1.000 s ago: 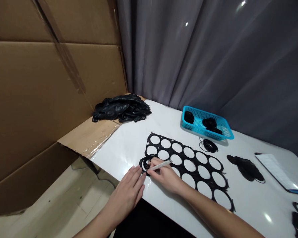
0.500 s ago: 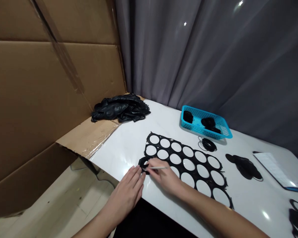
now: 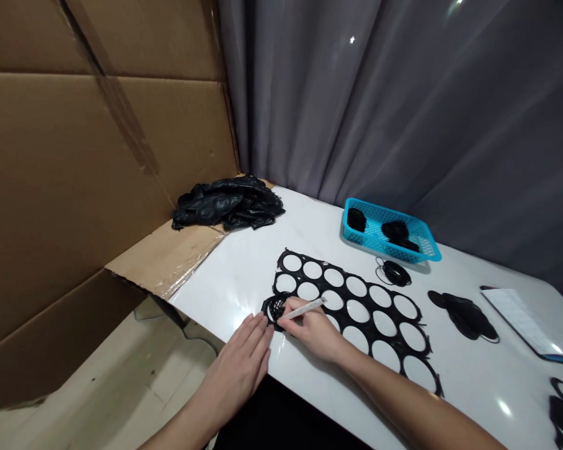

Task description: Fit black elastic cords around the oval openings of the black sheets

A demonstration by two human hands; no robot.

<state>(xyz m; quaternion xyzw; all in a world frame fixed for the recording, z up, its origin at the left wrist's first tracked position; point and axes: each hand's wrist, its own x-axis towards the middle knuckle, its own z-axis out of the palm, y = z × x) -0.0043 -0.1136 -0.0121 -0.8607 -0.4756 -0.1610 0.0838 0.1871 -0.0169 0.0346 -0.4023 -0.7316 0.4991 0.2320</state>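
Note:
A black rubber sheet point(image 3: 370, 294) punched with several round holes lies flat on the white table point(image 3: 258, 262). My right hand point(image 3: 312, 328) grips a thin white pen-like tool point(image 3: 304, 309), whose tip sits in the ring at the sheet's near left corner point(image 3: 274, 306). My left hand point(image 3: 244, 362) lies flat on the table edge, fingers together, fingertips just short of that corner.
A heap of black scrap point(image 3: 228, 203) lies at the far left by the cardboard wall point(image 3: 75, 175). A blue basket point(image 3: 425, 247) with black parts stands at the back, thin rings point(image 3: 394, 272) before it. A black piece point(image 3: 464, 312) and a white pad point(image 3: 520, 319) lie right.
The white tool in my right hand tilted flat, then swung back up. Its tip stays at the corner ring. My left hand has hardly moved.

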